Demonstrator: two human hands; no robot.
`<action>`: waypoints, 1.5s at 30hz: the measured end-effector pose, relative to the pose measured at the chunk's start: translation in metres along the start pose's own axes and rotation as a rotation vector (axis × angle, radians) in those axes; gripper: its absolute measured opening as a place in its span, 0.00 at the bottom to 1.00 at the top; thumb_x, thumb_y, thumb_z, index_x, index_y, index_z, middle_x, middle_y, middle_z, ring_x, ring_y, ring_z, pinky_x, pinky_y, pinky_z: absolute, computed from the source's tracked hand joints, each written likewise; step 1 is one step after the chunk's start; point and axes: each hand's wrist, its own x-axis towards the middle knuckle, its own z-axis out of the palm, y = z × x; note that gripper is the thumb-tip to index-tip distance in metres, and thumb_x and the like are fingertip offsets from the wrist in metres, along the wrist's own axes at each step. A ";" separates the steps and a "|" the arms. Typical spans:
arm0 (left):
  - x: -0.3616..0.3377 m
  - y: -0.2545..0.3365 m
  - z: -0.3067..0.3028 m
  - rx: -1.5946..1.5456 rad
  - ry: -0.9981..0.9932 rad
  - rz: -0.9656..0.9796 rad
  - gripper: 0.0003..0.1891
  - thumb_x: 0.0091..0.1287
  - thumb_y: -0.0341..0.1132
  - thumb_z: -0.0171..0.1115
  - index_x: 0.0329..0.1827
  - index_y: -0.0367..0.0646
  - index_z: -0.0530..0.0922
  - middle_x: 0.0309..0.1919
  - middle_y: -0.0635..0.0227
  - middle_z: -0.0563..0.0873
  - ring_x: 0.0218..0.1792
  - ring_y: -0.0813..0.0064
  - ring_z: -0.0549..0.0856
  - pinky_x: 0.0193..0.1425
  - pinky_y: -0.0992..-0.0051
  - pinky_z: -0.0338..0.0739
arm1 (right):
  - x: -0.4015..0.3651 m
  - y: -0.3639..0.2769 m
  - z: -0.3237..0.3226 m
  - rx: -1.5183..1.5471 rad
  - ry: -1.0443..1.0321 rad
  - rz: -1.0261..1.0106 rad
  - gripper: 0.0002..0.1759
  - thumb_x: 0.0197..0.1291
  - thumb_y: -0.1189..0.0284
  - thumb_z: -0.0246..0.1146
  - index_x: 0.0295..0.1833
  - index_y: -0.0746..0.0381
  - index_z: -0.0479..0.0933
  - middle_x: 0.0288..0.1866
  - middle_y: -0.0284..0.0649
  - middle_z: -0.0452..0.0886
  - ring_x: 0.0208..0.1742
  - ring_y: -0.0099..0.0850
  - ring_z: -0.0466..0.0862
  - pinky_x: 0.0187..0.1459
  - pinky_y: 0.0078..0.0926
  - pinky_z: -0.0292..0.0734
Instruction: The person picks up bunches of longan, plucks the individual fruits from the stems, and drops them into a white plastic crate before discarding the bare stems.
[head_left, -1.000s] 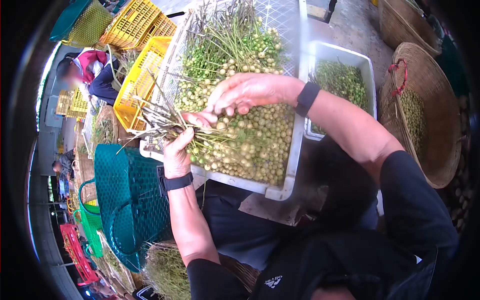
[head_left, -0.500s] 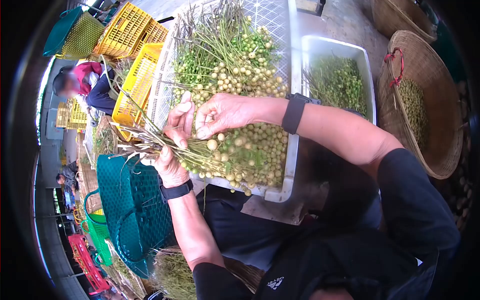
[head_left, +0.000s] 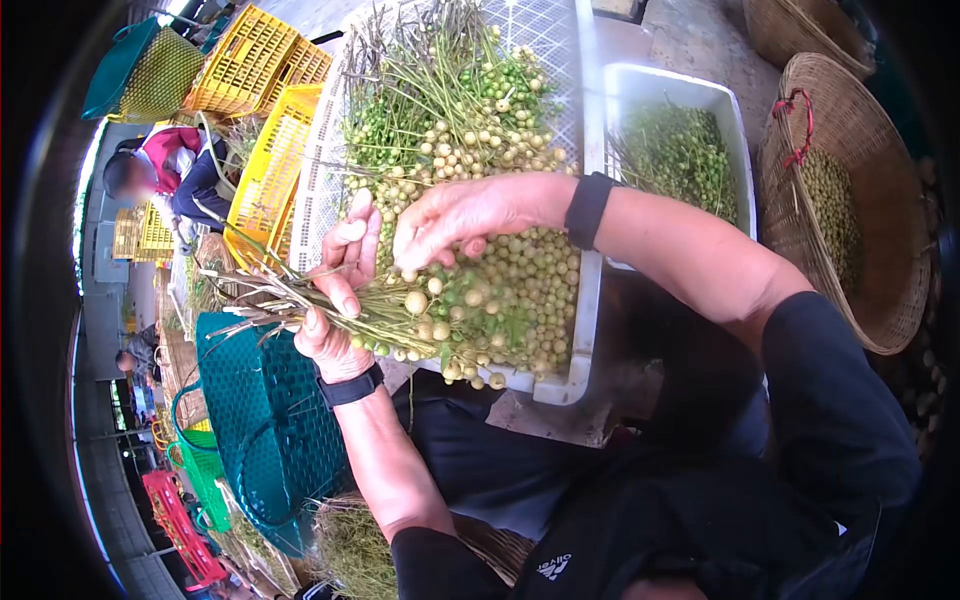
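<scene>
My left hand (head_left: 340, 285) is closed around a bunch of fruit stems (head_left: 375, 302), its dry cut ends sticking out to the left and its round tan and green fruits hanging to the right. Just above the bunch, my right hand (head_left: 445, 228) has its fingers bent together, fingertips pointing down at the fruits. What is between them is hidden. Beneath both hands stands a white plastic crate (head_left: 578, 360) with many loose fruits, and more stemmed bunches (head_left: 430, 95) lie at its far end.
A white tub (head_left: 735, 150) with greener bunches stands right of the crate, beside a wicker basket (head_left: 890, 250) holding fruits. Left are a yellow crate (head_left: 275, 160) and a teal woven basket (head_left: 265, 420). A person (head_left: 165, 165) sits at the far left.
My right hand has turned over, its fingers now pointing down, and shifted slightly right. My left hand keeps hold of the bunch and has moved slightly left.
</scene>
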 end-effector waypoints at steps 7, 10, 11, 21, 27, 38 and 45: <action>-0.002 0.004 0.003 0.036 0.045 -0.055 0.20 0.51 0.52 0.67 0.18 0.43 0.78 0.59 0.52 0.72 0.70 0.48 0.56 0.74 0.48 0.34 | 0.003 0.002 0.008 -0.274 0.017 -0.278 0.10 0.56 0.65 0.66 0.34 0.61 0.78 0.28 0.29 0.79 0.24 0.15 0.72 0.26 0.16 0.65; -0.003 0.005 0.002 0.024 0.033 -0.044 0.20 0.51 0.52 0.67 0.18 0.43 0.77 0.58 0.53 0.73 0.70 0.48 0.56 0.74 0.48 0.34 | -0.008 -0.007 -0.006 -0.260 0.062 -0.098 0.12 0.58 0.65 0.63 0.33 0.63 0.78 0.26 0.30 0.77 0.22 0.15 0.70 0.22 0.12 0.63; -0.002 0.006 0.002 0.020 0.020 -0.053 0.19 0.53 0.51 0.67 0.18 0.46 0.76 0.59 0.57 0.74 0.70 0.50 0.58 0.75 0.50 0.34 | -0.004 -0.003 -0.014 -0.093 0.020 -0.094 0.12 0.59 0.65 0.60 0.34 0.64 0.78 0.25 0.30 0.76 0.22 0.14 0.70 0.20 0.10 0.61; 0.000 0.006 0.006 0.004 0.024 -0.077 0.18 0.52 0.50 0.70 0.17 0.50 0.74 0.56 0.62 0.77 0.68 0.55 0.63 0.76 0.51 0.39 | 0.007 0.009 -0.002 -0.273 0.061 0.038 0.13 0.56 0.58 0.65 0.33 0.57 0.81 0.21 0.25 0.71 0.23 0.13 0.67 0.22 0.13 0.56; -0.002 0.007 0.004 0.018 0.010 -0.083 0.17 0.53 0.50 0.69 0.18 0.50 0.75 0.55 0.62 0.78 0.67 0.55 0.64 0.75 0.51 0.40 | 0.000 0.000 -0.013 0.123 -0.070 -0.025 0.12 0.60 0.66 0.62 0.31 0.63 0.77 0.22 0.29 0.71 0.18 0.12 0.62 0.14 0.08 0.52; -0.002 0.008 0.001 0.058 0.098 -0.039 0.17 0.60 0.46 0.64 0.19 0.48 0.74 0.51 0.58 0.80 0.65 0.55 0.69 0.74 0.50 0.45 | -0.016 -0.017 -0.005 0.169 -0.101 0.072 0.12 0.59 0.67 0.62 0.37 0.67 0.77 0.24 0.29 0.73 0.18 0.12 0.63 0.13 0.08 0.53; -0.001 0.009 0.005 0.069 0.100 -0.023 0.18 0.62 0.47 0.62 0.18 0.47 0.72 0.49 0.57 0.81 0.63 0.55 0.70 0.74 0.49 0.47 | -0.013 -0.010 -0.005 -0.073 -0.135 -0.003 0.11 0.58 0.68 0.65 0.40 0.66 0.78 0.25 0.29 0.75 0.20 0.12 0.64 0.18 0.10 0.56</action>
